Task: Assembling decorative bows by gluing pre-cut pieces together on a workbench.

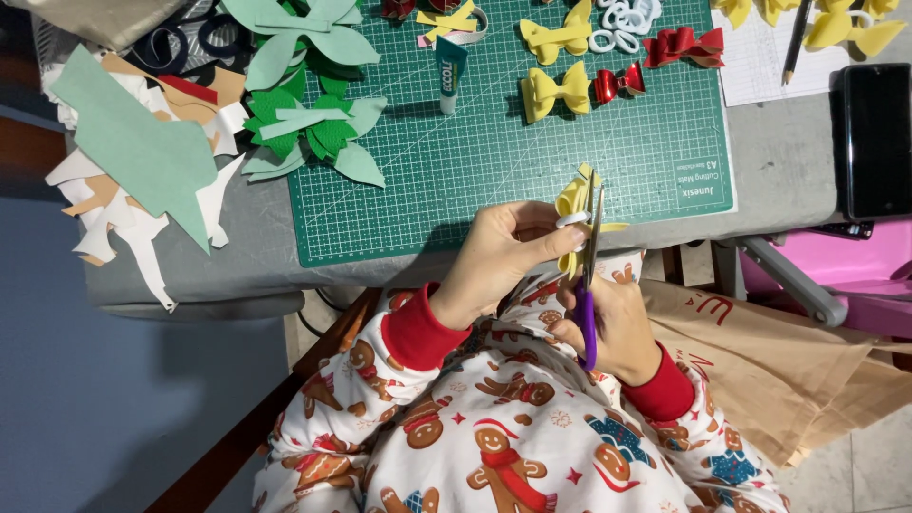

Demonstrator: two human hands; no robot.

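Yellow bow (573, 195) — half hidden behind left hand (503, 249) and scissors (590, 275)

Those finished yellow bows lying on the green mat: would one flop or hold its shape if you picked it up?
The yellow bows would probably hold their shape: their loops stand puffed on the green mat. They look like thin sheet, so likely light. Resting flat, they seem unlikely to roll.

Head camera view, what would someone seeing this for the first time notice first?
Low in the middle, the left hand pinches a yellow bow while the right hand works purple-handled scissors against it. Behind them lies a green cutting mat with finished yellow bows and red bows, and green leaf shapes piled at its left edge.
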